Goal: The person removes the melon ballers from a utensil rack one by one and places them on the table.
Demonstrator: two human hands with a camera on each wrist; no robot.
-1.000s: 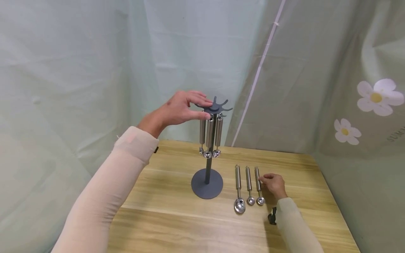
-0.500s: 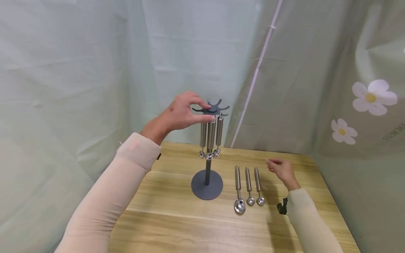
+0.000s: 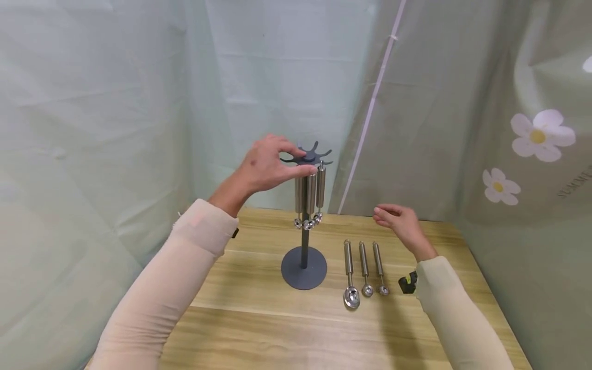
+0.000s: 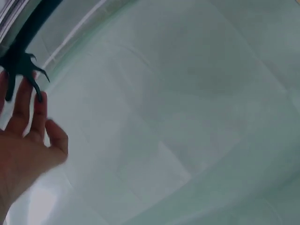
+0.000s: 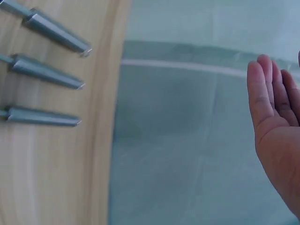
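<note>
**A:** Where is the stand, and which hand is on it?

**B:** A dark grey metal stand with a round base and a star-shaped hook top (image 3: 303, 267) rises upright at the middle of the light wooden table (image 3: 259, 329). The left hand (image 3: 265, 164) reaches in from the left and pinches a prong of that top between thumb and fingers. Three steel scoops with tube handles (image 3: 309, 198) hang straight down from the hooks, just beside the fingertips.

**A:** And the right hand?

**B:** The right hand (image 3: 400, 223) floats above the table, fingers relaxed and holding nothing. Just below it, toward the person, three more steel scoops (image 3: 364, 270) lie side by side, handles pointing away toward the far edge, bowls toward the person. They rest to the right of the stand's base, so the right hand is much nearer them. A pale green cloth backdrop (image 3: 115, 103) hangs behind.
</note>
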